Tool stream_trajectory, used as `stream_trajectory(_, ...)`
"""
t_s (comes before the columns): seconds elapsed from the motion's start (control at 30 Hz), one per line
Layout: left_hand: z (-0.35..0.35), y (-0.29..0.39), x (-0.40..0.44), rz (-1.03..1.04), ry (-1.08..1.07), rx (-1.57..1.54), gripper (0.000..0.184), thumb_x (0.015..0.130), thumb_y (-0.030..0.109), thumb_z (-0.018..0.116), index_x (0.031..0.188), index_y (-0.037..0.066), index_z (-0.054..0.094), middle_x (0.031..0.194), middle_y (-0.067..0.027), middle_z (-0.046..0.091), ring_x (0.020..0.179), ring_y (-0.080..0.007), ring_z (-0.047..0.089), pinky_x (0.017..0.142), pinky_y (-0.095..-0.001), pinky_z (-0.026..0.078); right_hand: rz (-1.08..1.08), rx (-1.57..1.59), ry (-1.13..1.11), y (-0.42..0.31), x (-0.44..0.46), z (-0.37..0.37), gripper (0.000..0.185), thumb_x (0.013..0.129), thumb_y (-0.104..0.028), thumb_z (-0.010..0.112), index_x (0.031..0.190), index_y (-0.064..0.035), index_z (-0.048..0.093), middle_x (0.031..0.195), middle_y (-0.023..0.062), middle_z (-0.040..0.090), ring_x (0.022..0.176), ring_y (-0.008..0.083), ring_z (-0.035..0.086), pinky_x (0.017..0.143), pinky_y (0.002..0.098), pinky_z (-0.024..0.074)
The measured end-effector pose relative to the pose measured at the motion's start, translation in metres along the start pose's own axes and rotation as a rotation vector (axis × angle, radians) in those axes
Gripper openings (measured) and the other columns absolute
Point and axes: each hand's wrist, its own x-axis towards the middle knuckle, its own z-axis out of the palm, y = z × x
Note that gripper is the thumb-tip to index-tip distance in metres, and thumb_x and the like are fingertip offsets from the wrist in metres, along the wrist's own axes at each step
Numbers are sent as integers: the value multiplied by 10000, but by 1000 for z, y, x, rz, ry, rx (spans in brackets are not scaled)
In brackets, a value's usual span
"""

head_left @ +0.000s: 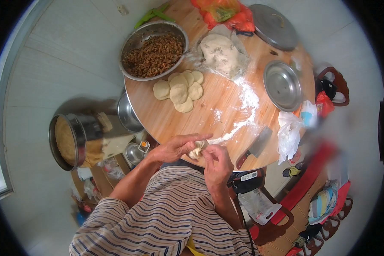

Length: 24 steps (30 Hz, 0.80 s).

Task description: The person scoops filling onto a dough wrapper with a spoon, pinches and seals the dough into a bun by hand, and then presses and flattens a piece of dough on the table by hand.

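A pleated dough bun point(196, 151) sits between my two hands, just over the near edge of the round wooden table. My left hand point(178, 146) cups it from the left, with the fingers stretched over its far side. On the right, the thumb and fingers of my right hand point(217, 162) are pinched at the bun's gathered edge. Ahead on the table lies a pile of flat dough wrappers point(179, 91). Behind them, a steel bowl point(124, 70) holds brown minced filling point(153, 55).
A dough lump point(222, 55) rests on plastic beyond a streak of flour point(249, 104). A cleaver point(259, 143) lies near the table's right front edge. Farther right are a steel basin point(282, 85) and a plastic bag point(289, 136). A large pot point(79, 141) stands at left.
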Motion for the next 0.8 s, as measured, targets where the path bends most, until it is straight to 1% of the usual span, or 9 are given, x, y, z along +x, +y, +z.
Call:
stream_trajectory(0.03,-1,2,0,9,-21,14,755,1058,600,413,1561,39,466,1529,-152,547,1404,-276,501,1183,-417,376,124,51,-6,-2,-2,0,186,908,-3,753,1085,-48,721,976,97,690,842,285,722,692,388,587)
stream_trajectory(0.07,-3,-1,0,8,-21,13,755,1058,600,413,1561,39,466,1529,-152,547,1404,-276,501,1183,-417,376,125,51,-5,-3,0,-2,186,908,-3,753,1085,-48,721,976,97,690,842,285,722,692,388,587)
stream_trajectory(0.13,-6,-4,0,-27,-63,11,751,1063,598,402,1559,37,466,1529,-173,544,1398,-291,513,1171,-422,394,-16,-68,-95,-6,6,-7,235,897,4,759,1123,-50,726,996,101,688,857,289,723,697,390,591)
stream_trajectory(0.23,-4,7,0,-121,-87,-88,739,1068,589,404,1552,35,475,1528,-184,541,1406,-306,510,1177,-430,389,-69,-50,-100,0,1,-7,268,889,6,766,1148,-51,729,1017,104,684,881,293,726,706,387,594)
stream_trajectory(0.37,-6,0,2,-112,-79,1,750,1069,590,408,1562,27,455,1521,-190,538,1388,-311,522,1171,-435,400,-92,-69,-51,5,-1,-5,246,895,-4,766,1133,-48,723,1025,100,677,885,289,722,712,383,593)
stream_trajectory(0.43,-6,-2,6,89,-69,129,779,1066,599,412,1588,21,404,1518,-191,532,1380,-298,522,1154,-424,413,-126,-89,-21,4,0,-5,198,913,-12,754,1105,-36,712,1017,104,676,883,294,718,712,385,591)
stream_trajectory(0.53,-2,-5,9,140,-82,15,769,1067,603,405,1561,15,425,1491,-175,550,1367,-269,526,1128,-405,430,-109,-84,3,0,1,-4,149,934,-16,736,1078,-25,701,1013,111,675,884,302,713,718,391,590)
stream_trajectory(0.77,2,-23,7,117,-28,-129,680,1075,581,412,1425,12,532,1356,-134,610,1284,-230,563,1079,-392,458,-73,-74,15,-5,1,-3,137,945,-11,719,1081,-16,703,1005,122,675,888,307,712,731,391,585)
stream_trajectory(0.8,1,-23,7,105,-16,-118,670,1075,571,422,1413,6,544,1356,-133,610,1251,-222,578,1037,-378,487,-67,-48,1,-5,2,-4,148,944,-4,716,1092,-13,705,1003,123,676,888,307,712,734,389,584)
